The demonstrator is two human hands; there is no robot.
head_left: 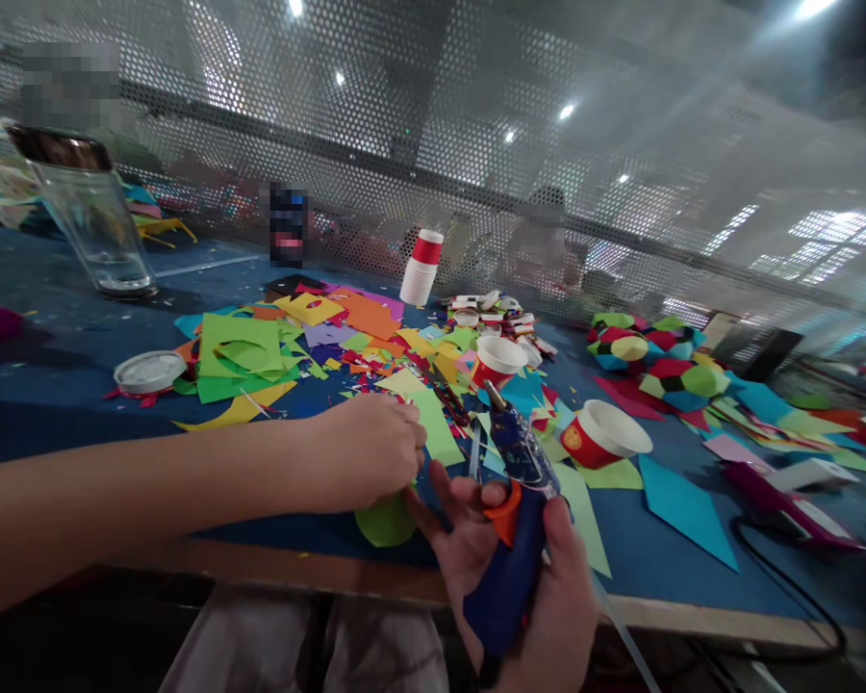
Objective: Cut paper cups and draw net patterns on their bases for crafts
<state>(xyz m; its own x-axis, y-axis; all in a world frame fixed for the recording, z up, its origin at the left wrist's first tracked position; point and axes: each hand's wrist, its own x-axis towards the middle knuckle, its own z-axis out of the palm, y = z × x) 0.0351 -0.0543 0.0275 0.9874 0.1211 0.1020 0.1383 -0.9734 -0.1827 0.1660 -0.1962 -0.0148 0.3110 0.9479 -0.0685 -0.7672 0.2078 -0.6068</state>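
My right hand (541, 597) is wrapped round a hot glue gun (505, 577) with a dark blue body and an orange trigger. Its nozzle points up and away from me, and a glue stick (624, 630) trails out behind. My left hand (365, 452) is closed, back of the hand towards me, over a green paper piece (384, 523) with a rounded edge. Its fingertips are mostly hidden, but the paper juts out beneath them. A finger of my right hand reaches to the paper's edge.
Paper scraps (375, 318) cover the middle of the blue table (310, 525). Paper cups stand at right (606, 433) and centre (499, 358), with a cup stack (422, 269) behind. A glass bottle (97, 221) is at left. Paper balls (682, 380) and a corded purple tool (794, 510) lie right.
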